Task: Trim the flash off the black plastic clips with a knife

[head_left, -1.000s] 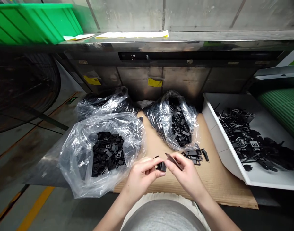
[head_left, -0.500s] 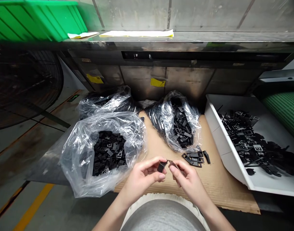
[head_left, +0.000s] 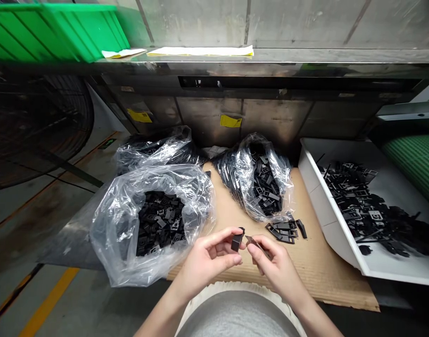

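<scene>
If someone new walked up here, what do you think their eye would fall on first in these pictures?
Two bare hands at bottom centre catch the eye: the left hand pinches a small black plastic part, the right hand a thin dark piece. Beyond, clear plastic bags of black parts lie on a cardboard sheet. At right, a white tray holds more black parts; a bright green bin sits top left.

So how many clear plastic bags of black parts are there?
3: a big open plastic bag at front left, a bag behind it, and a bag farther right. Others could be hidden behind them.
</scene>
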{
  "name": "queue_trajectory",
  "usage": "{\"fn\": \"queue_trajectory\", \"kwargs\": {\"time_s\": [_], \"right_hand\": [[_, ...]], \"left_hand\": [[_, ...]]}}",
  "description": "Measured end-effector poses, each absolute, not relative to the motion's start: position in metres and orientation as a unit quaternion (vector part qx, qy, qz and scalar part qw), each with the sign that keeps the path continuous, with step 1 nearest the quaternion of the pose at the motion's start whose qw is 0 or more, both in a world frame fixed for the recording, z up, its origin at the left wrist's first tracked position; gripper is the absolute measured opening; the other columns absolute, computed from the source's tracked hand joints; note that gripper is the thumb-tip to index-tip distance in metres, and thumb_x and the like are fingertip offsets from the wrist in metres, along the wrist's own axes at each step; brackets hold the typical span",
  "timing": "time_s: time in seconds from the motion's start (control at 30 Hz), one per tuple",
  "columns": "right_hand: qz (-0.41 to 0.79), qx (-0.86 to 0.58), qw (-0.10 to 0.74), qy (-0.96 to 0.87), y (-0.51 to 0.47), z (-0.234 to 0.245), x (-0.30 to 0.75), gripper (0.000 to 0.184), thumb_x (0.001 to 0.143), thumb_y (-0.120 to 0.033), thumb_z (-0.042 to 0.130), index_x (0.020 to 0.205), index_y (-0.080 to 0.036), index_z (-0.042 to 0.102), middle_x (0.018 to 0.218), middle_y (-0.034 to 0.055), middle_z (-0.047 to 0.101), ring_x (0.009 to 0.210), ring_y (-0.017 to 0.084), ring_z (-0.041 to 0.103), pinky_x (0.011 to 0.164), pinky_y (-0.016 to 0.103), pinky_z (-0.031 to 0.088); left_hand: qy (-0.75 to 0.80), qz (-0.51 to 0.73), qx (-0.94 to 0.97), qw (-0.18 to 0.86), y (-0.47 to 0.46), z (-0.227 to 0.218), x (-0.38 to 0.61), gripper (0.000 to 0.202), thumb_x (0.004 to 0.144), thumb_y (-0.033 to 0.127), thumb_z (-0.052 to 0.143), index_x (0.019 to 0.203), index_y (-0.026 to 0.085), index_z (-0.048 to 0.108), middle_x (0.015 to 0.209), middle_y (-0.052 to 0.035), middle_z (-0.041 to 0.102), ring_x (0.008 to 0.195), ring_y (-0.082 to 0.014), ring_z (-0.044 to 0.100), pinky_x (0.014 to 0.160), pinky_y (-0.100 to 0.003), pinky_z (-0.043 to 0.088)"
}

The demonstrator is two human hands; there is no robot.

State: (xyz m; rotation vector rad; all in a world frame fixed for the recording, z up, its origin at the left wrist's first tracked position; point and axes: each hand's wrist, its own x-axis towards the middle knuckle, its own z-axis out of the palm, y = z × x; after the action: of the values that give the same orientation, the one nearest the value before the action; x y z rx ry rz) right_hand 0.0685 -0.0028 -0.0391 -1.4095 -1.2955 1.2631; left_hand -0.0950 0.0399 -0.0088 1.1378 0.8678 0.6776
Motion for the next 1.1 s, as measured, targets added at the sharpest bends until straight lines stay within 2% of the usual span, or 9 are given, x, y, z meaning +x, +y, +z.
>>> {"fn": "queue_trajectory", "kwargs": {"time_s": [0.17, 0.27, 0.43, 0.53, 0.6, 0.67, 0.73, 0.87, 1.1], "right_hand": [[0.512, -0.561, 0.404, -0.511, -0.005, -0.037, 0.067, 0.024, 0.084, -0.037, 0.046, 0.083, -0.016, 0.056, 0.061, -0.0039, 0.043, 0.051, 0.008, 0.038, 0.047, 0.020, 0.032], [0.514, -0.561, 0.401, -0.510, -0.006, -0.037, 0.067, 0.024, 0.084, -0.038, 0.045, 0.083, -0.016, 0.055, 0.059, -0.0045, 0.041, 0.050, 0.008, 0.037, 0.046, 0.020, 0.031], [0.513, -0.563, 0.400, -0.510, -0.008, -0.037, 0.067, 0.024, 0.084, -0.038, 0.045, 0.081, -0.016, 0.054, 0.060, -0.0040, 0.043, 0.050, 0.008, 0.038, 0.046, 0.020, 0.031], [0.510, -0.567, 0.399, -0.510, -0.009, -0.034, 0.067, 0.023, 0.084, -0.038, 0.045, 0.082, -0.016, 0.054, 0.061, -0.0038, 0.043, 0.050, 0.008, 0.038, 0.047, 0.021, 0.032], [0.508, -0.569, 0.398, -0.510, -0.010, -0.032, 0.067, 0.023, 0.084, -0.037, 0.045, 0.082, -0.016, 0.054, 0.062, -0.0036, 0.043, 0.051, 0.008, 0.038, 0.047, 0.021, 0.032], [0.509, -0.569, 0.396, -0.510, -0.012, -0.029, 0.067, 0.022, 0.084, -0.037, 0.044, 0.082, -0.017, 0.054, 0.063, -0.0032, 0.043, 0.052, 0.009, 0.040, 0.047, 0.020, 0.033], [0.507, -0.567, 0.396, -0.514, -0.014, -0.027, 0.068, 0.022, 0.084, -0.037, 0.044, 0.084, -0.018, 0.055, 0.064, -0.0027, 0.044, 0.053, 0.009, 0.041, 0.047, 0.020, 0.034], [0.457, -0.569, 0.403, -0.552, -0.017, -0.026, 0.068, 0.019, 0.085, -0.035, 0.045, 0.087, -0.019, 0.056, 0.067, -0.0015, 0.048, 0.057, 0.011, 0.045, 0.050, 0.020, 0.036], [0.390, -0.543, 0.427, -0.609, -0.015, -0.025, 0.064, 0.011, 0.085, -0.021, 0.046, 0.088, -0.020, 0.056, 0.078, 0.0008, 0.060, 0.073, 0.012, 0.056, 0.066, 0.020, 0.040]], "left_hand": [[0.433, 0.312, 0.580, 0.616, 0.035, -0.011, -0.098, 0.021, 0.070, 0.020, 0.067, 0.091, 0.022, 0.064, 0.078, 0.0019, 0.060, 0.064, -0.0105, 0.049, 0.060, -0.021, 0.042], [0.446, 0.300, 0.570, 0.622, 0.033, -0.010, -0.100, 0.021, 0.070, 0.023, 0.068, 0.091, 0.020, 0.064, 0.076, 0.0013, 0.060, 0.057, -0.0093, 0.047, 0.054, -0.021, 0.041], [0.365, 0.319, 0.511, 0.710, 0.034, -0.007, -0.098, 0.022, 0.071, 0.031, 0.065, 0.086, 0.017, 0.059, 0.077, -0.0021, 0.064, 0.072, -0.0161, 0.058, 0.071, -0.027, 0.043], [0.371, 0.342, 0.501, 0.704, 0.035, -0.006, -0.096, 0.014, 0.081, 0.030, 0.054, 0.076, 0.016, 0.054, 0.074, -0.0013, 0.063, 0.062, -0.0122, 0.057, 0.063, -0.024, 0.042], [0.386, 0.340, 0.486, 0.706, 0.035, -0.006, -0.096, 0.006, 0.081, 0.024, 0.055, 0.083, 0.018, 0.052, 0.075, -0.0004, 0.063, 0.059, -0.0107, 0.055, 0.061, -0.023, 0.042], [0.395, 0.331, 0.478, 0.711, 0.035, -0.006, -0.095, 0.021, 0.078, 0.020, 0.059, 0.098, 0.021, 0.052, 0.079, -0.0002, 0.062, 0.063, -0.0120, 0.056, 0.064, -0.025, 0.043], [0.410, 0.319, 0.496, 0.696, 0.036, -0.005, -0.095, 0.029, 0.074, 0.018, 0.063, 0.102, 0.021, 0.056, 0.084, -0.0017, 0.061, 0.072, -0.0151, 0.057, 0.070, -0.028, 0.043], [0.432, 0.310, 0.568, 0.629, 0.036, -0.003, -0.096, 0.010, 0.072, 0.019, 0.063, 0.082, 0.016, 0.065, 0.082, -0.0037, 0.061, 0.080, -0.0192, 0.055, 0.074, -0.029, 0.041], [0.424, 0.306, 0.627, 0.577, 0.036, -0.002, -0.097, 0.010, 0.076, 0.020, 0.060, 0.085, 0.020, 0.066, 0.087, -0.0024, 0.061, 0.086, -0.0188, 0.055, 0.078, -0.027, 0.040]]}}
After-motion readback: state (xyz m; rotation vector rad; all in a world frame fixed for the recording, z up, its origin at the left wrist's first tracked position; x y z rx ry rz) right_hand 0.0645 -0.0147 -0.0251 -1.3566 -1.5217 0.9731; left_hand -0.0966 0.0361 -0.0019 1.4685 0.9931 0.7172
